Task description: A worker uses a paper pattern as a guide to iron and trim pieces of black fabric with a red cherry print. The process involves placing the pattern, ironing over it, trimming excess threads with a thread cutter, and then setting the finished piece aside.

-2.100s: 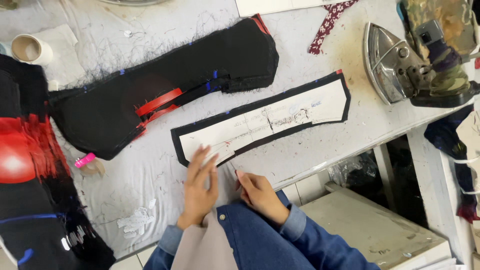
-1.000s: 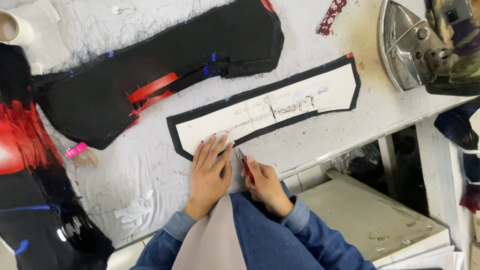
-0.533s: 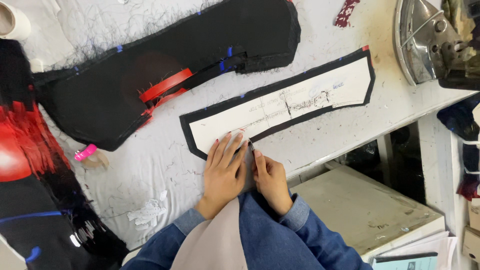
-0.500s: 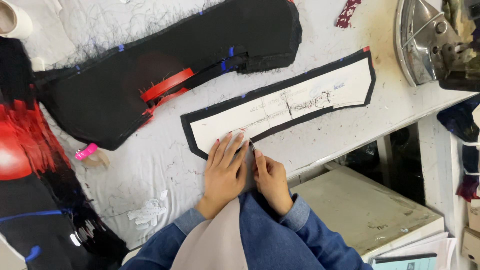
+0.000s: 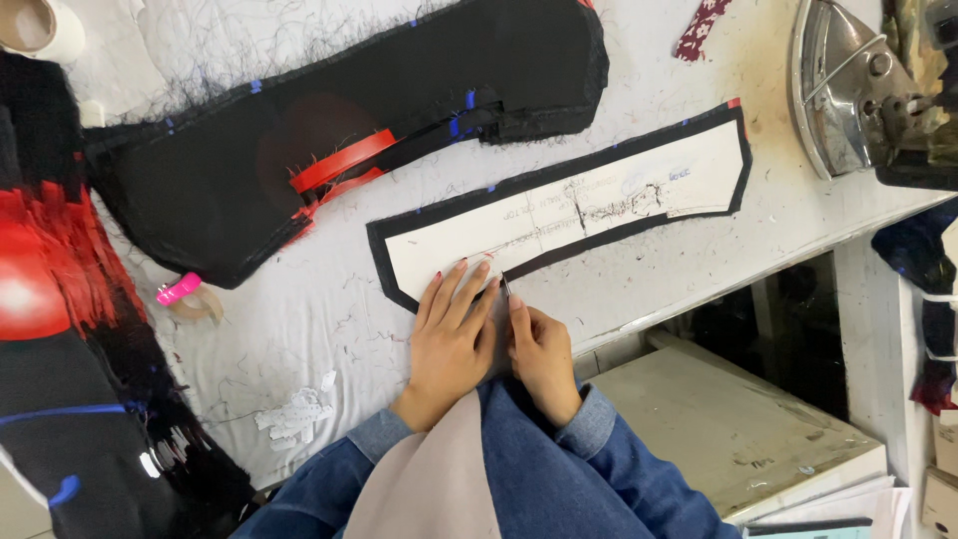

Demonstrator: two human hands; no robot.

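Note:
A long white paper pattern (image 5: 589, 205) lies on a black fabric strip (image 5: 469, 196) that shows as a dark border around it. My left hand (image 5: 451, 334) rests flat on the near left end of the pattern, fingers spread. Beside it, my right hand (image 5: 539, 354) pinches a thin marking tool (image 5: 505, 286) whose tip touches the pattern's near edge. Both sleeves are blue denim.
A large black fabric piece (image 5: 329, 140) with red bands lies behind the pattern. An iron (image 5: 848, 90) sits at the far right. Red and black cloth (image 5: 60, 329) covers the left side. A pink clip (image 5: 180, 290), a tape roll (image 5: 40, 25) and a lower shelf (image 5: 738, 419) are also in view.
My hands have moved up from the table's near edge onto the pattern's left end. The left hand has flattened on it and the right has brought the tool to the edge.

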